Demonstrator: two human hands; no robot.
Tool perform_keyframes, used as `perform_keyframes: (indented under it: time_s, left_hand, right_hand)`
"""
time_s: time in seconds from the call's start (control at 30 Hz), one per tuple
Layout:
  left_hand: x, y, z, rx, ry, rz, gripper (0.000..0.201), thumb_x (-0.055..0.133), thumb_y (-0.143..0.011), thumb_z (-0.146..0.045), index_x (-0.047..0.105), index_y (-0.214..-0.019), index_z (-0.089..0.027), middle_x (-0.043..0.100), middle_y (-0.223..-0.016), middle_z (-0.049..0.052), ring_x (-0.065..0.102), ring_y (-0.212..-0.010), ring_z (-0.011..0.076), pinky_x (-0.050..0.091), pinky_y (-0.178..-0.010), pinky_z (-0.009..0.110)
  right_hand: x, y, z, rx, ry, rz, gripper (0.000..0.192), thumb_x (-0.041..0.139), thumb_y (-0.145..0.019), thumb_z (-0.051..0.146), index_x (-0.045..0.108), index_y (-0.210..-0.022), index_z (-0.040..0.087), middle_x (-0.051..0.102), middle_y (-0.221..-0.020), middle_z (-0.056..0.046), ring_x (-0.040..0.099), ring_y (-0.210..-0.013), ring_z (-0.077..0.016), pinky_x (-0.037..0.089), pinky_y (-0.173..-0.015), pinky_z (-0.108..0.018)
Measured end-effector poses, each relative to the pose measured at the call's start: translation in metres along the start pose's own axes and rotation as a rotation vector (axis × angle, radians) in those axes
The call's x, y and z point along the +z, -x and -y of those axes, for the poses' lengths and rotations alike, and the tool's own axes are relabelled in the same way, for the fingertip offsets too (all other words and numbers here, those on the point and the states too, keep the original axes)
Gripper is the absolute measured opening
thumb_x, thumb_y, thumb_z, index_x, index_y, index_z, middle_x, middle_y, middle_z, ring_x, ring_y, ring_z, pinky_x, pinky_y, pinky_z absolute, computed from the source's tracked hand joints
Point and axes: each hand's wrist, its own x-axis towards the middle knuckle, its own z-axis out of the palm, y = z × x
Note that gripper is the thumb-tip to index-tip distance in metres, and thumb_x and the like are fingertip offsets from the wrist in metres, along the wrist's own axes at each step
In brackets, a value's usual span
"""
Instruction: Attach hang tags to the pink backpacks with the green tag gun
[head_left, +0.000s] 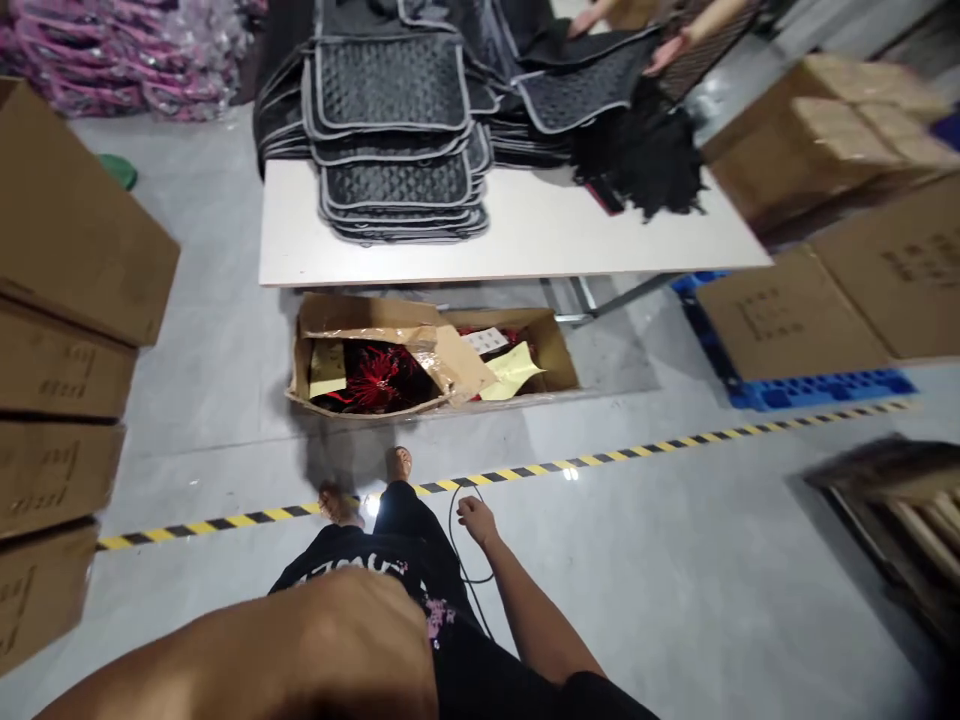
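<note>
Item, far left: stacked cardboard boxes (67, 330). Item: my left arm, close and blurred across the bottom; its hand is out of view. Item: open carton (427, 360) on the floor ahead of my feet, under the desk (540, 235) bearing black mats (394, 140). Item: my right hand (476, 520), hanging loosely curled, empty, just beside a thin black cable (459, 545), well short of the carton. Item, far right: a co-worker's hands (667, 50) on mats.

Grey concrete floor (675, 600), glossy, yellow-black hazard tape (600, 459) across it. White counter (525, 235) ahead. Stacked cardboard boxes (67, 330) left, more on blue pallet (817, 388) right. Wooden pallet (907, 510) far right.
</note>
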Motion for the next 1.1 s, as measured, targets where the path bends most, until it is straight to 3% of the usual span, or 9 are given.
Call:
perform_keyframes:
  time_s: [0.1,0.2,0.33,0.43,0.53,0.63,0.73,0.93,1.1]
  left_hand:
    - [-0.007,-0.019,0.029,-0.325,-0.262,-0.177,0.023,0.047,-0.098,-0.033,0.065,-0.088,-0.023,0.072,-0.089,0.003,0.065,-0.087,0.0152,0.049,-0.082,0.028]
    - [-0.009,-0.043,0.090,-0.599,-0.470,-0.288,0.024,0.049,-0.095,-0.035,0.069,-0.106,-0.026,0.071,-0.107,0.004,0.065,-0.102,0.0192,0.051,-0.092,0.032]
    - [-0.011,-0.078,0.163,-0.828,-0.597,-0.328,0.034,0.047,-0.094,-0.041,0.069,-0.116,-0.028,0.071,-0.117,0.005,0.067,-0.107,0.0234,0.054,-0.095,0.035]
    - [-0.014,-0.104,0.190,-0.932,-0.616,-0.380,0.037,0.047,-0.093,-0.047,0.070,-0.115,-0.028,0.072,-0.119,0.005,0.068,-0.109,0.0247,0.056,-0.095,0.037]
    - [-0.019,-0.124,0.199,-1.052,-0.618,-0.472,0.043,0.047,-0.092,-0.054,0.070,-0.116,-0.027,0.072,-0.120,0.005,0.068,-0.111,0.0257,0.056,-0.097,0.038]
    - [-0.025,-0.137,0.202,-1.148,-0.628,-0.560,0.049,0.048,-0.089,-0.061,0.070,-0.116,-0.027,0.073,-0.119,0.005,0.068,-0.112,0.0265,0.057,-0.096,0.038]
    - [-0.027,-0.143,0.204,-1.205,-0.654,-0.604,0.052,0.047,-0.088,-0.065,0.070,-0.115,-0.027,0.074,-0.117,0.005,0.069,-0.112,0.0269,0.057,-0.096,0.038]
    - [-0.032,-0.165,0.209,-1.248,-0.654,-0.499,0.052,0.044,-0.089,-0.064,0.070,-0.115,-0.027,0.074,-0.118,0.005,0.069,-0.110,0.0265,0.058,-0.095,0.038]
    - [-0.037,-0.186,0.209,-1.191,-0.697,-0.491,0.055,0.043,-0.089,-0.066,0.069,-0.115,-0.026,0.072,-0.121,0.005,0.068,-0.113,0.0273,0.055,-0.099,0.043]
  right_hand:
    - [-0.027,-0.016,0.000,0.007,-0.073,-0.044,0.023,0.060,-0.096,0.035,0.064,-0.099,0.013,0.067,-0.089,-0.002,0.064,-0.073,-0.0117,0.057,-0.068,-0.029]
    - [-0.073,-0.055,0.014,-0.019,-0.139,-0.129,0.025,0.059,-0.097,0.036,0.064,-0.106,0.013,0.067,-0.097,-0.004,0.065,-0.080,-0.0138,0.057,-0.074,-0.032]
    - [-0.144,-0.131,0.058,-0.115,-0.236,-0.266,0.030,0.060,-0.096,0.035,0.061,-0.119,0.016,0.065,-0.114,-0.007,0.065,-0.100,-0.0195,0.055,-0.089,-0.041]
    - [-0.185,-0.192,0.101,-0.196,-0.316,-0.318,0.036,0.061,-0.095,0.035,0.058,-0.127,0.017,0.062,-0.125,-0.009,0.062,-0.111,-0.0229,0.052,-0.097,-0.047]
    - [-0.207,-0.245,0.141,-0.227,-0.381,-0.338,0.041,0.062,-0.094,0.036,0.056,-0.130,0.017,0.058,-0.132,-0.010,0.058,-0.118,-0.0254,0.048,-0.101,-0.050]
    - [-0.207,-0.280,0.173,-0.222,-0.435,-0.309,0.041,0.062,-0.094,0.038,0.056,-0.129,0.017,0.058,-0.132,-0.011,0.058,-0.117,-0.0258,0.048,-0.101,-0.051]
    - [-0.190,-0.286,0.192,-0.220,-0.485,-0.252,0.039,0.060,-0.095,0.038,0.056,-0.127,0.017,0.060,-0.127,-0.010,0.061,-0.111,-0.0242,0.050,-0.097,-0.048]
    - [-0.158,-0.227,0.204,-0.303,-0.505,-0.151,0.026,0.058,-0.094,0.030,0.057,-0.117,0.018,0.066,-0.109,-0.005,0.064,-0.100,-0.0195,0.052,-0.091,-0.040]
    - [-0.121,-0.169,0.258,-0.447,-0.462,0.101,0.004,0.053,-0.091,0.022,0.055,-0.094,0.024,0.069,-0.083,0.006,0.066,-0.067,-0.0118,0.051,-0.064,-0.022]
